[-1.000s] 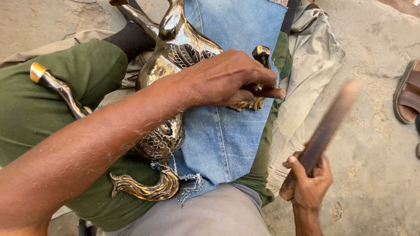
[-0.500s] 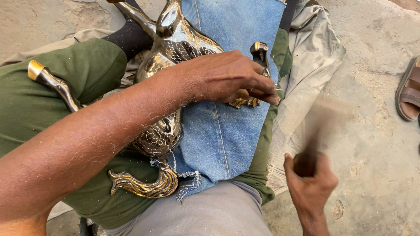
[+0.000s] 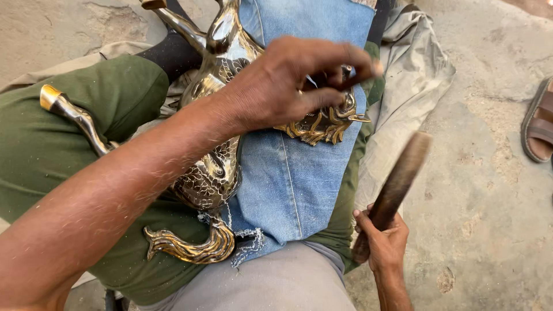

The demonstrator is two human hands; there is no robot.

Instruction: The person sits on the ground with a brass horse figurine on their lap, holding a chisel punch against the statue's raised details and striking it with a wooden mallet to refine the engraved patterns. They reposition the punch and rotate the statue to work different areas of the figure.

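The ground [image 3: 489, 190] under me is rough, pale concrete, and it fills the right side of what I see. My lap takes up most of the rest: green trousers [image 3: 57, 144] on my thigh, a strip of blue denim cloth [image 3: 294, 178] laid down the middle, and a crumpled beige cloth [image 3: 415, 75] spread beside it toward the ground.

Across my lap lies the metal horse figure [image 3: 213, 167], shiny silver with gold trim. Its scaled body rests on the denim and my thigh, its gold tail [image 3: 190, 245] curls near my knee, one leg with a gold hoof [image 3: 49, 97] sticks out over my green thigh, and another leg points up at the top edge.

My left hand [image 3: 294, 86] reaches over the figure, and its grip is closed around a small dark tool that I press against the gold ornamental part [image 3: 322, 124] near the figure's head end; I cannot make out the tool's shape under my fingers.

My right hand [image 3: 383, 242] hangs low beside my leg, its grip clamped on the handle of a dark mallet [image 3: 400, 175], which is raised and blurred, apart from the figure.

At the far right edge a brown sandal [image 3: 538, 124] lies on the ground.
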